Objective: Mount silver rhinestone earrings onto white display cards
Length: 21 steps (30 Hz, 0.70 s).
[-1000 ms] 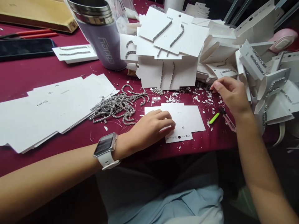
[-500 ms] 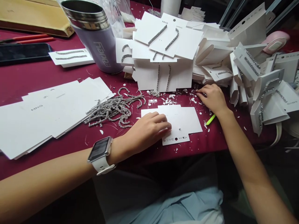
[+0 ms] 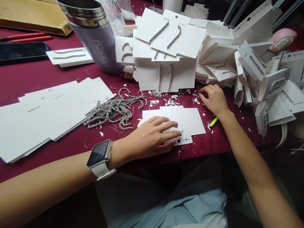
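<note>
A white earring card (image 3: 192, 118) lies flat on the dark red tablecloth, printed edge toward me. My left hand (image 3: 158, 133) rests over its left half, fingers spread and nothing gripped. Close to those fingertips a tiny silver piece (image 3: 182, 130) sits on the card. Beyond the card's far right corner, my right hand (image 3: 213, 98) has thumb and fingers pinched together among small white scraps; whatever they hold is hidden. A neon green stick (image 3: 213, 122) lies below that wrist. Silver beaded strands (image 3: 109, 110) are heaped left of the card.
Blank MNG cards (image 3: 54, 107) are stacked at left. Behind stand a lilac tumbler (image 3: 99, 47) and cards bearing silver earrings (image 3: 166, 74). Folded cards (image 3: 273, 104) crowd the right. A phone (image 3: 23, 52) and a yellow tray (image 3: 35, 15) sit far left.
My left hand's fingers have spread and reached farther right across the card, near the tiny silver piece. The right hand stays at the scraps, with its fingers pinched.
</note>
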Tool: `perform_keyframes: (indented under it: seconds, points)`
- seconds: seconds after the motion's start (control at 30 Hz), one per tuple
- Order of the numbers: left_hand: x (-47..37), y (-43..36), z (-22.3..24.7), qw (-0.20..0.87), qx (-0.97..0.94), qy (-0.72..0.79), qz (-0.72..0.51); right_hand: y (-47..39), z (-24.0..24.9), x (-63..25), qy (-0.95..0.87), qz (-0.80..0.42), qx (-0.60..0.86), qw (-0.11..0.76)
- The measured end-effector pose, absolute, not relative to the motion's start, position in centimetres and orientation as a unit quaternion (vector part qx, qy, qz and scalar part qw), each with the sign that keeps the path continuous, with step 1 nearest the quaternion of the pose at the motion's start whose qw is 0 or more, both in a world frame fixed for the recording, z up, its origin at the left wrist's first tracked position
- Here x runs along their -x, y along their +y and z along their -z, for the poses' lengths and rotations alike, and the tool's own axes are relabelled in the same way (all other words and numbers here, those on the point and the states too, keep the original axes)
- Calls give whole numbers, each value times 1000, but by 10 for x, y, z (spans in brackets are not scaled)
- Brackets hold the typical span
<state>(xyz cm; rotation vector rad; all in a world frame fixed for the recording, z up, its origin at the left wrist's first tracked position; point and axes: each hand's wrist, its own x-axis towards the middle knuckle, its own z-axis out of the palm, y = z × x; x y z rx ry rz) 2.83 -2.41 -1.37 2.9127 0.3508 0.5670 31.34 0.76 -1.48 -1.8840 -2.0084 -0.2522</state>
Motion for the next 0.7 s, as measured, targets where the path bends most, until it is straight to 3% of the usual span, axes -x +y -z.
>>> perform_keyframes:
  seconds: [0.2, 0.27, 0.33, 0.5, 0.7]
  points:
    - [-29, -25, 14, 92, -981, 111, -132, -2, 2, -307, -682, -42, 664, 304]
    - [-29, -25, 14, 97, -981, 112, -126, -13, -3, -301, -710, -65, 636, 297]
    - [-29, -24, 15, 102, -981, 112, -121, -27, -7, -293, -769, -30, 592, 240]
    - [-28, -23, 16, 103, -983, 103, -116, -63, -16, -265, -881, 147, 449, 3]
    - [-27, -23, 16, 79, -984, 95, -125, -71, -25, -240, -910, 135, 391, -43]
